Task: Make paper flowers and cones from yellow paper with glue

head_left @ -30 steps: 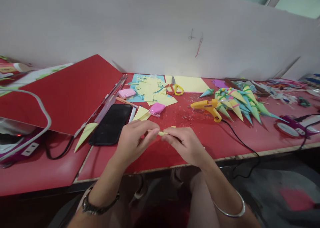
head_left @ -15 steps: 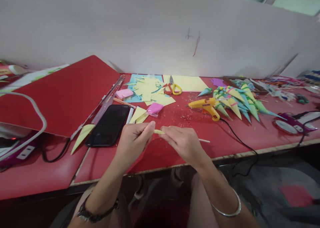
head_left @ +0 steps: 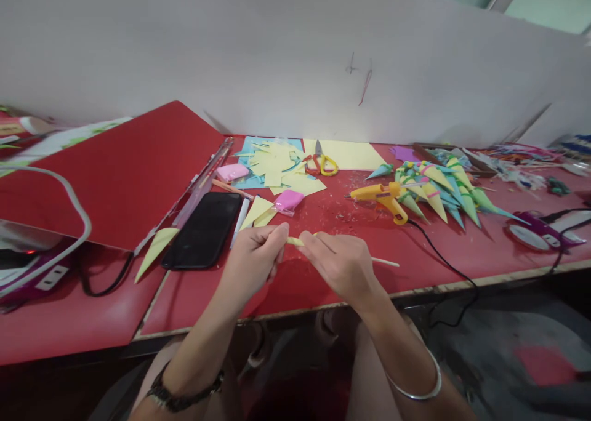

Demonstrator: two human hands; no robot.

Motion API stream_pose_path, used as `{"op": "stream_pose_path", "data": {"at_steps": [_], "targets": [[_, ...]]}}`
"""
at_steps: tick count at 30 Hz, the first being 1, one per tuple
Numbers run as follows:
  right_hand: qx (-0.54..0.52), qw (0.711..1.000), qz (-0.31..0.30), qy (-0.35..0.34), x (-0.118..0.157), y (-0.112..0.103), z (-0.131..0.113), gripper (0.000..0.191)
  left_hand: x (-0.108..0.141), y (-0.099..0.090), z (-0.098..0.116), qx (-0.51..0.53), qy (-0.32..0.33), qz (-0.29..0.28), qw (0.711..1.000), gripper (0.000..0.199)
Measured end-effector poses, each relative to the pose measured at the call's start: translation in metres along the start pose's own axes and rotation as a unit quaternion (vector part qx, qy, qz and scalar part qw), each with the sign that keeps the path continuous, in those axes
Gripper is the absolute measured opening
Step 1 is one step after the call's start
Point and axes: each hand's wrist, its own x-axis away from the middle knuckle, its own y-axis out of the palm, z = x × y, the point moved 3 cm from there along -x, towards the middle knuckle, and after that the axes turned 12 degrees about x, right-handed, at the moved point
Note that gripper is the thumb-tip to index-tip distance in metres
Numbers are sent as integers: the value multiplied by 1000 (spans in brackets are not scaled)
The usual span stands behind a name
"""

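Here are both hands, in front of the glue gun (head_left: 379, 193) and off to its left, with the little yellow roll (head_left: 295, 241) between them! The left hand (head_left: 256, 256) pinches one end, thumb on top, fingers curled; the right hand (head_left: 340, 264) has its fingertips bunched on the other, thumb hidden. A white stick (head_left: 385, 261) pokes out past it, nearer than the glue gun; held or lying, I can't tell. That roll looks like paper: feather-light, I'd judge, not slippery, easily creased. Best hold? Gently, at both ends. Cones (head_left: 446, 194) crowd just right of the glue gun.
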Motion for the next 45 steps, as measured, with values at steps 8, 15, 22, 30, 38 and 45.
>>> {"op": "stream_pose_path", "data": {"at_steps": [8, 15, 22, 30, 38, 45], "targets": [[-51, 998, -34, 18, 1, 6, 2, 37, -3, 1, 0, -39, 29, 2, 999, 41], [-85, 990, -101, 48, 0, 12, 5, 33, -7, -3, 0, -155, 118, -10, 981, 39], [-144, 967, -181, 111, 4, 20, 19, 20, -11, -19, 5, -264, 183, -57, 945, 35], [-60, 946, -267, 174, 13, 36, 35, 30, -18, -28, -7, -393, 184, -53, 899, 32], [-34, 931, -334, 145, 22, 47, 39, 48, -17, -23, -10, -415, 280, -73, 862, 32], [-302, 907, -112, 271, 8, 31, 39, 25, -14, -20, -14, -491, 395, -59, 775, 29]]}}
